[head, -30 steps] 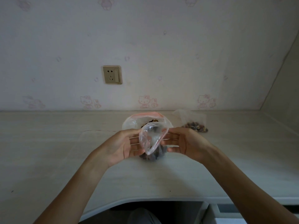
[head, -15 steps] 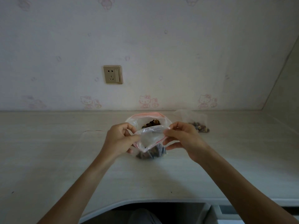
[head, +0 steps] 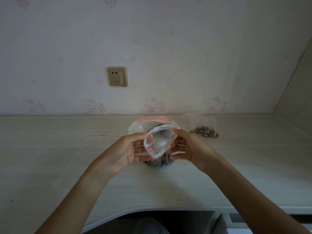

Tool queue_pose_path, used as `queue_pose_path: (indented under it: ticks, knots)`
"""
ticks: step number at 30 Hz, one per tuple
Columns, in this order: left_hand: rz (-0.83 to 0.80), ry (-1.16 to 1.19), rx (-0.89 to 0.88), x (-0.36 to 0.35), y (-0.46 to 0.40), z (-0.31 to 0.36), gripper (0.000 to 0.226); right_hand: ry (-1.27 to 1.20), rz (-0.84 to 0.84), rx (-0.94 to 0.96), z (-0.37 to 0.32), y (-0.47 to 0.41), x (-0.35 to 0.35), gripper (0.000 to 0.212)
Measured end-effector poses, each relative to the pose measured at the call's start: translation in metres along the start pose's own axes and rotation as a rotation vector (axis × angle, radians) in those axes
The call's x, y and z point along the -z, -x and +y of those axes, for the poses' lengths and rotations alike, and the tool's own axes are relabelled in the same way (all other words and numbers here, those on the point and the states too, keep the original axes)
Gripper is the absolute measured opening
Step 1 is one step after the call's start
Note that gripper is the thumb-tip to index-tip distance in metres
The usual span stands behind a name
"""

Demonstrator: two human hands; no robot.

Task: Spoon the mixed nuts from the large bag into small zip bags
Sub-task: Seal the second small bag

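Between the left hand (head: 128,151) and right hand (head: 189,147), both pinching its rim, the empty small bag (head: 158,142) gapes toward the person; the large bag (head: 152,123) stands just behind on the counter (head: 67,166).

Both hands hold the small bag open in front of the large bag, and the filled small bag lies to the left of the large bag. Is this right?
Not quite. In the head view the filled small bag lies to the right of the large bag, not the left. The rest holds: left hand and right hand hold the small bag open in front of it.
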State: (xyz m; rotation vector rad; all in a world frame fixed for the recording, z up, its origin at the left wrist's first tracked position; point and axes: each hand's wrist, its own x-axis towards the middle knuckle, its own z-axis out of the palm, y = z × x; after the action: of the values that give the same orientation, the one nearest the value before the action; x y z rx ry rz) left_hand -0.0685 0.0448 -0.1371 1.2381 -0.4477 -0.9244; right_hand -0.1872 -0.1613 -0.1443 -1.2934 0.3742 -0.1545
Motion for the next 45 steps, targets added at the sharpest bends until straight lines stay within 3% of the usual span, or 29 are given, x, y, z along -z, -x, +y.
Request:
queue_pose_path:
  ticks: [3,7,11,14,17,20,22,24,26,28,32,35,37,41,45]
  knots:
    - [-0.126,0.073,-0.020,0.011,0.000,-0.006,0.050,-0.161,-0.054,-0.047,0.001,-0.003,0.005,0.023]
    - [-0.149,0.111,-0.086,0.018,0.000,-0.018,0.051,-0.243,-0.105,-0.063,0.005,-0.006,0.010,0.016]
    - [0.021,0.087,-0.155,0.009,-0.001,-0.020,0.037,-0.237,-0.140,-0.014,0.008,-0.009,0.011,0.012]
    - [0.155,0.059,-0.156,0.000,0.000,-0.014,0.040,-0.189,-0.110,0.056,0.010,-0.010,0.011,0.007]
    - [0.218,-0.031,-0.138,-0.006,0.002,-0.007,0.037,-0.047,0.016,0.164,0.007,-0.006,0.008,0.023]
    - [0.420,-0.263,-0.226,-0.014,-0.001,-0.006,0.014,0.317,0.224,0.369,0.005,0.000,0.000,0.027]
    - [0.602,-0.639,-0.442,-0.014,-0.003,-0.006,0.019,0.574,0.332,0.498,0.003,0.003,-0.006,0.025]
    - [0.689,-0.996,-0.601,-0.013,-0.002,-0.006,0.025,0.665,0.347,0.515,0.001,0.004,-0.010,0.023]
    - [0.692,-1.162,-0.522,-0.012,-0.001,-0.006,0.024,0.621,0.293,0.414,-0.004,0.006,-0.011,0.012]
    - [0.654,-1.047,-0.349,-0.012,-0.001,-0.002,0.011,0.441,0.201,0.252,-0.008,0.007,-0.007,0.006]
    - [0.370,-0.351,-0.067,-0.015,0.004,0.007,0.019,0.111,-0.060,0.062,-0.013,0.007,0.004,0.028]
    - [0.098,-0.003,-0.006,-0.007,0.010,0.010,0.024,-0.149,-0.155,-0.020,-0.010,0.004,0.011,0.025]
    - [0.012,0.171,0.017,-0.003,0.011,0.010,0.029,-0.254,-0.189,-0.036,-0.005,0.002,0.014,0.020]
    - [-0.004,0.256,-0.004,-0.002,0.010,0.002,0.024,-0.320,-0.226,-0.019,0.001,0.001,0.013,0.021]
    - [0.020,0.159,-0.054,-0.005,0.009,0.002,0.023,-0.209,-0.146,0.050,0.001,-0.003,0.011,0.010]
